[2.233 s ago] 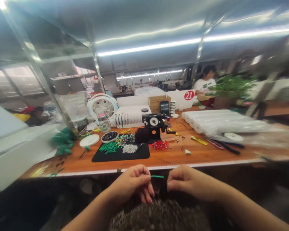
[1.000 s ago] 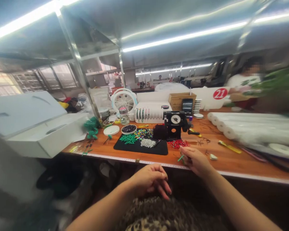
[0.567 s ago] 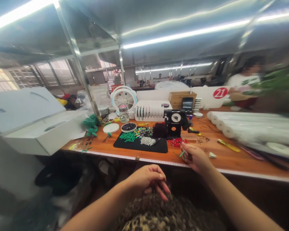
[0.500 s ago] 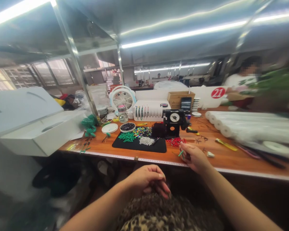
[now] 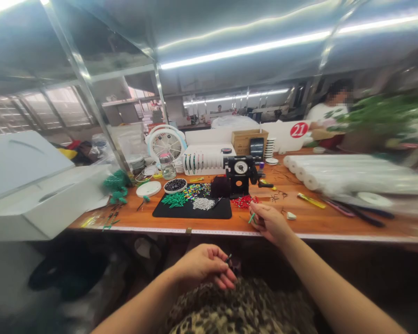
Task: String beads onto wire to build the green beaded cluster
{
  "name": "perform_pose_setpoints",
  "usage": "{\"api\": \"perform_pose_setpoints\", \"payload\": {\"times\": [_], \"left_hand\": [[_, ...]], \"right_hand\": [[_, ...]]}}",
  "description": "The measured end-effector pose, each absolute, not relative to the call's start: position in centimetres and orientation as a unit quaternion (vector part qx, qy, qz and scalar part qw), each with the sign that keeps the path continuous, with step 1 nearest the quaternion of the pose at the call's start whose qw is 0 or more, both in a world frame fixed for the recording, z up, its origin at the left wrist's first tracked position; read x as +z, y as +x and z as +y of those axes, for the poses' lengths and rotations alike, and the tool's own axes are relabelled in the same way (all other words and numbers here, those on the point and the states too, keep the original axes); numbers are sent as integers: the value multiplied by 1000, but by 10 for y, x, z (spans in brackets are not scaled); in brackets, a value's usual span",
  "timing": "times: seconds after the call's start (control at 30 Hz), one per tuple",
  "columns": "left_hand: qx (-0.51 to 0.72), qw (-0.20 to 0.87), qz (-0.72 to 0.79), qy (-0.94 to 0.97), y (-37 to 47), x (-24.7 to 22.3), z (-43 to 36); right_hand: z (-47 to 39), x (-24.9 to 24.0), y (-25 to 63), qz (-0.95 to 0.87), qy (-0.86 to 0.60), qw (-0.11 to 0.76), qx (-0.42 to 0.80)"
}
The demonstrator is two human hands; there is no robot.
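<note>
Below the table edge, over the patterned cloth on my lap, my left hand pinches a small dark piece between thumb and fingers. My right hand is at the table's front edge, its fingers closed on a small green piece. Just beyond it lie red pieces. On a black mat are green pieces, silver beads and multicoloured beads. A round dish of black beads sits at the mat's back left.
A black device with a dial stands behind the mat, beside a white rack. White rolls, a yellow cutter and dark-handled tools lie right. At left are a white box and a fan. A person sits at back right.
The view has turned a little right, so the scene sits further left. A dark piece now shows at my left fingertips, which have drawn together. My right hand still holds the green piece.
</note>
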State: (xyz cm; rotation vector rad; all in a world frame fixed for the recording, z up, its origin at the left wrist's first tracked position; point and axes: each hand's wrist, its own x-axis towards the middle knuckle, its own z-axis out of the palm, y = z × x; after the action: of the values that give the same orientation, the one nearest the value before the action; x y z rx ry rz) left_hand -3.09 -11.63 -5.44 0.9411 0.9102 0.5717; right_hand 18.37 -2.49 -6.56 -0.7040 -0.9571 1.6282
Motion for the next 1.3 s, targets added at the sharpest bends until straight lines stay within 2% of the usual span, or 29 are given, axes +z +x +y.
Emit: {"api": "perform_pose_setpoints", "payload": {"times": [0.33,0.53,0.73,1.3], "left_hand": [[263,755,427,424,-24,-65,-111],[247,693,454,503,-21,-48,-114],[290,742,414,441,-16,-55,-112],[306,728,446,421,-16,-64,-110]], "right_hand": [[-20,-69,183,-419,-264,539,682],[-22,-64,182,-413,-268,533,688],[-23,-62,181,-410,-257,538,690],[-22,-63,181,-419,-261,532,688]]}}
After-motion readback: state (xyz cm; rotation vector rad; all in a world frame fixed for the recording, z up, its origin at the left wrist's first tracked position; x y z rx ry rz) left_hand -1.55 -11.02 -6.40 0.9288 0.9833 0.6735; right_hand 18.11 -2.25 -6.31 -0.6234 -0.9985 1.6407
